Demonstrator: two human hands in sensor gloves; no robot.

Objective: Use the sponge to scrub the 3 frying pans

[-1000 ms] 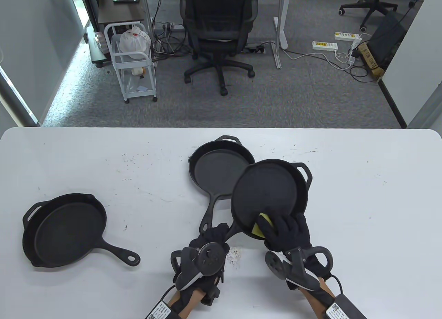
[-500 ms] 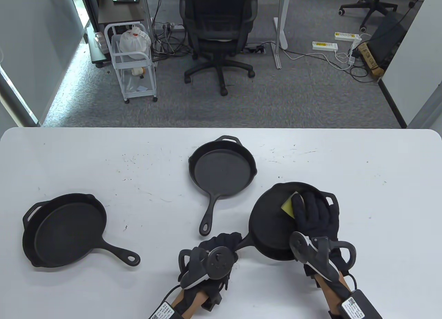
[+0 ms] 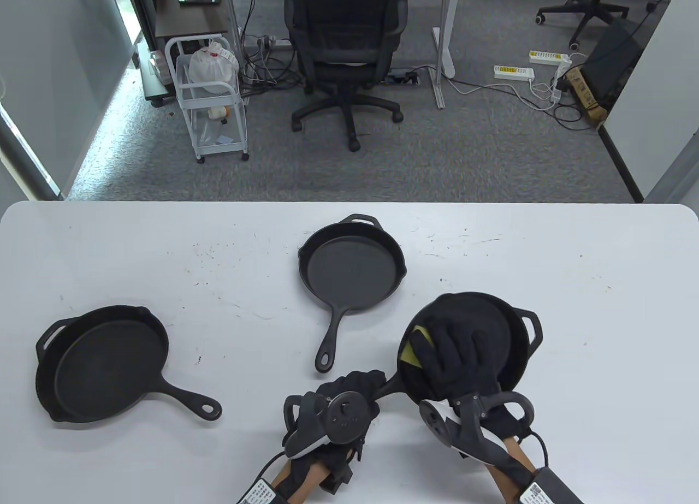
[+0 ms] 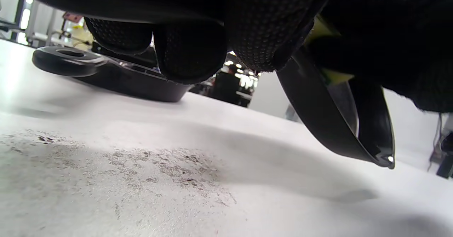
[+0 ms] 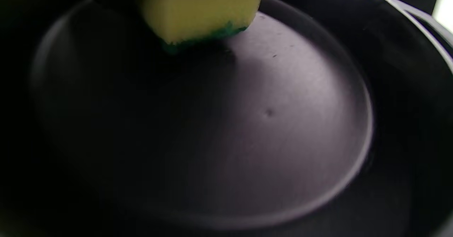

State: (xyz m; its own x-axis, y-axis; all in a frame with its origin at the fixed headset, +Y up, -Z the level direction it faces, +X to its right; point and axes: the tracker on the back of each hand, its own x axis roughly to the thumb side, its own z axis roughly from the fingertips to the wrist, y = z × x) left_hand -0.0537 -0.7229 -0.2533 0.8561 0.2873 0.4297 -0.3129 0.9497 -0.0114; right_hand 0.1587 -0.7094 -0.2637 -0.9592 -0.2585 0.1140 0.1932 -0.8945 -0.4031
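Three black cast-iron frying pans are on the white table. My left hand [image 3: 349,389] grips the handle of the near-right pan [image 3: 505,343], which is tilted up off the table in the left wrist view [image 4: 339,123]. My right hand [image 3: 456,356] presses a yellow sponge [image 3: 414,348] with a green underside [image 5: 200,12] against the left side of that pan's inside [image 5: 283,123]. A second pan [image 3: 352,274] lies at the table's middle, its handle pointing toward me. The third pan [image 3: 101,362] lies at the near left.
Dark crumbs and scuff marks speckle the table [image 3: 164,242] and lie under my left hand [image 4: 141,162]. Beyond the far edge stand an office chair [image 3: 347,51] and a white wire cart [image 3: 210,100]. Power strips and cables lie on the carpet at the back right.
The held pan came down and toward me from above the middle pan. My right hand swept the sponge from the pan's near edge to its far side, then back to its left side.
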